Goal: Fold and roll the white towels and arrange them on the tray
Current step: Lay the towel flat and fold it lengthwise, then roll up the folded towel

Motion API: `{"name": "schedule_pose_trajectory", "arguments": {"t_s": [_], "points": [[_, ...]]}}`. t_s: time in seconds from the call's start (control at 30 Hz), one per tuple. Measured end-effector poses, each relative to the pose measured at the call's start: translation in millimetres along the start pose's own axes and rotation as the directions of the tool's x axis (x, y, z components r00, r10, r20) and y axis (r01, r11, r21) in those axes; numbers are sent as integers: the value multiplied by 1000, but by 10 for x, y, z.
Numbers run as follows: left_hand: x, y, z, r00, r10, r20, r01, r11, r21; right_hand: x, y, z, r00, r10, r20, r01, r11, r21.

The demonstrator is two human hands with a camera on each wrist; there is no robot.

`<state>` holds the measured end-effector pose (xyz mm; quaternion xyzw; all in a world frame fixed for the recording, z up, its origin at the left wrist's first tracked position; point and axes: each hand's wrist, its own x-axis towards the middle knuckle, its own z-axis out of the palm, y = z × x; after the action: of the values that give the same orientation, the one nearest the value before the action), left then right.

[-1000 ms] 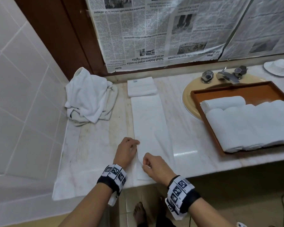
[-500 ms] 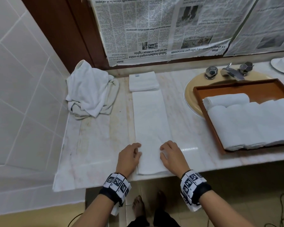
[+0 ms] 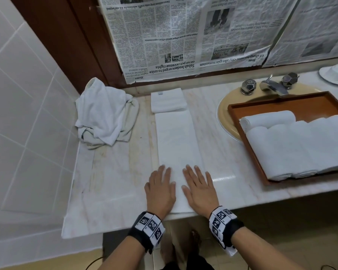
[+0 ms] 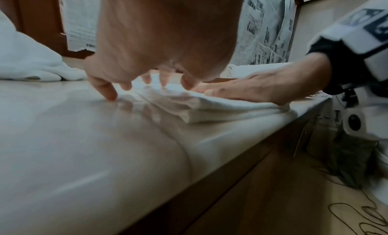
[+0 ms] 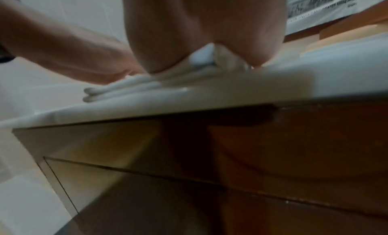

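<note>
Both hands lie palm-down with fingers straight and slightly spread, pressing flat on the near end of the long white terry towel folded into a narrow strip [image 3: 177, 145]. The left hand [image 3: 160, 189] covers the strip's left near corner, its outer fingers reaching onto the stone; the right hand [image 3: 200, 189] covers the right near corner. Neither hand pinches or curls round the cloth. In the left wrist view the left fingertips [image 4: 109, 93] touch down at the cloth's edge, and the right hand shows flat on the stacked layers.

The strip rests on the pale marble counter [image 3: 109, 172]. Its long axis runs straight away from the person, from the counter's front edge toward the back wall. Its far end meets a small square-folded white towel [image 3: 168, 102] lying at the back of the counter.

To the left, a crumpled heap of white towel [image 3: 105, 117] sits against the tiled wall. To the right, a rectangular brown wooden tray [image 3: 308, 106] rests over the tan oval basin [image 3: 225, 115]. The tray holds a row of rolled white towels [image 3: 300, 149] side by side, with one further roll [image 3: 267, 118] lying crosswise behind them. Chrome taps [image 3: 269, 86] stand behind the basin. Newspaper sheets [image 3: 183, 36] cover the wall above.
</note>
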<state>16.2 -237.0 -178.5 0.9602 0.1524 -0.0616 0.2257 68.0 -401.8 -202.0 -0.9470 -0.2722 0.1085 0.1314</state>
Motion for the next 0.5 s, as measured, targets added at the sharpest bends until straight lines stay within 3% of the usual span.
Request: {"name": "schedule_pose_trajectory", "arguments": {"t_s": [0.13,0.27,0.37,0.43,0.5], "points": [[26,-84,54,989,25,144,-54,979,198,-8,169,-14,997,60,54,-57,997,-54],[-9,-216,-39,988,-40,148,11,981,191,13,293,-233,971,234,47,-232,972,-45],[-6,-136,9,991,6,136,-26,988,152,48,82,-259,994,101,29,-102,994,29],[-1,-69,86,993,16,119,-31,991,128,56,-32,-150,996,4,86,-4,1000,-1],[-4,-70,123,997,-1,83,-9,992,124,39,-13,-52,992,33,124,-30,999,-31]]}}
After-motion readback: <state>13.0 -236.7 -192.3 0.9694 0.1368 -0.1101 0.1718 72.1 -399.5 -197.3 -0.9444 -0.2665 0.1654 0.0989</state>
